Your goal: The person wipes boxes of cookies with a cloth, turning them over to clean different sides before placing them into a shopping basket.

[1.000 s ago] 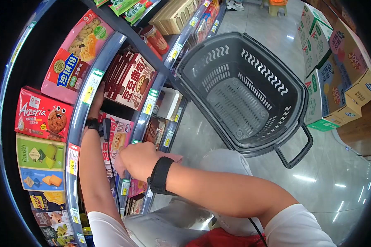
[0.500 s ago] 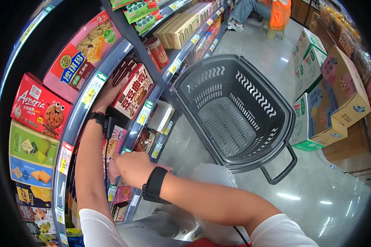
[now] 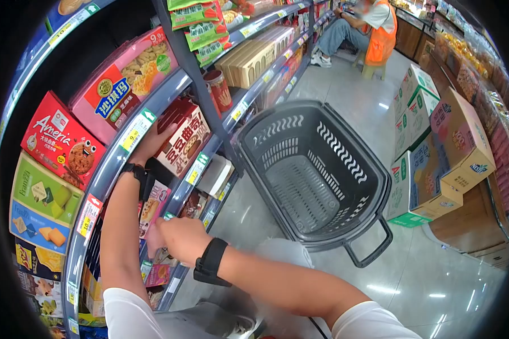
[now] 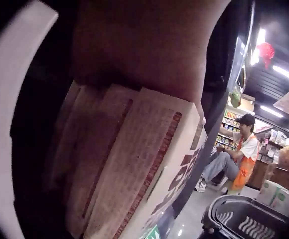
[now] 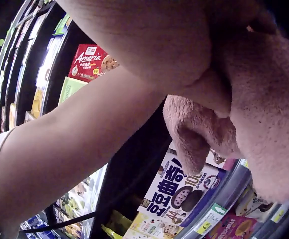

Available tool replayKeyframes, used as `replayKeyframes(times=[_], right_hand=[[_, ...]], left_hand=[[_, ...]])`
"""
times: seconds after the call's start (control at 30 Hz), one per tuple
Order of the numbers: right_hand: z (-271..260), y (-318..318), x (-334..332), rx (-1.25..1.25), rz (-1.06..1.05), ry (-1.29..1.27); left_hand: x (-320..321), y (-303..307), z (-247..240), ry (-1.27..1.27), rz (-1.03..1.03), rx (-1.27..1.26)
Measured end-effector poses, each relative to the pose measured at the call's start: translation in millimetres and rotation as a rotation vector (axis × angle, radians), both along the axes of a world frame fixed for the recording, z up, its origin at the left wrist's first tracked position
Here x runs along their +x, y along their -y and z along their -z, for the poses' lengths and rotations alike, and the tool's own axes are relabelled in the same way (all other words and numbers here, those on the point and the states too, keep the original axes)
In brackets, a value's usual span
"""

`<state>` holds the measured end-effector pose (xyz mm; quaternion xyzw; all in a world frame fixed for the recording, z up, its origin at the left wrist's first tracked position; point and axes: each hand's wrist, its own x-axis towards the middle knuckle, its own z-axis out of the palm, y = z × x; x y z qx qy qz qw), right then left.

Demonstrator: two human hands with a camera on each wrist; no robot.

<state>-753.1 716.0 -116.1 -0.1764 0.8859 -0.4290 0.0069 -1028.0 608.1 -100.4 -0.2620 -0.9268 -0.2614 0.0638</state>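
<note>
In the head view my left hand (image 3: 154, 143) reaches into the shelf, its fingers laid along the red-and-white cookie boxes (image 3: 185, 142). Several of these boxes stand side by side below that hand (image 4: 144, 45) in the left wrist view, where its fingertips are hidden. My right hand (image 3: 182, 239) is lower, in front of the shelves, gripping a fluffy pink cloth (image 3: 154, 242). The cloth (image 5: 269, 114) hangs in folds beside the right hand (image 5: 154, 40) in the right wrist view; most of its fingers are out of sight.
A black basket (image 3: 308, 186) with nothing in it stands on the floor right of the shelves. Cartons (image 3: 464, 141) are stacked farther right. A seated person in an orange vest (image 3: 381, 42) is at the back. A shelf edge (image 3: 169, 93) runs beside my left arm.
My left hand has come from deeper behind the boxes onto them, with its fingers showing more. The right hand still grips the cloth. The head view has shifted, showing more of the seated person.
</note>
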Motion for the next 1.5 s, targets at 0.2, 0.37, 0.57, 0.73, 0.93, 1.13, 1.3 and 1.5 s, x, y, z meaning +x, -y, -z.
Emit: replayKeyframes(times=[0.2,0.37,0.57,0.73,0.93,1.13,1.3,1.5], right_hand=[[4,-1,-2,-0.01,-0.101,-0.051],[10,3,-4,-0.024,-0.085,-0.067],[6,3,-1,0.013,-0.1,-0.071],[9,3,-2,-0.008,-0.091,-0.07],[7,1,-8,-0.024,-0.094,-0.029],[1,-3,-7,0.018,-0.093,0.008],[1,-1,-8,0.05,-0.108,0.04],[-2,-5,-7,0.051,-0.126,0.053]], left_hand=[[1,2,-4,-0.039,-0.072,-0.058],[0,1,1,-0.059,-0.163,-0.107],[-12,8,25,-0.091,-0.224,-0.016],[-25,6,25,-0.172,-0.208,-0.12],[-11,-25,-4,-0.213,-0.132,-0.147],[-44,-30,13,-0.218,0.039,-0.048],[-31,-47,-4,-0.187,0.019,-0.21],[-44,-42,6,-0.23,0.006,-0.257]])
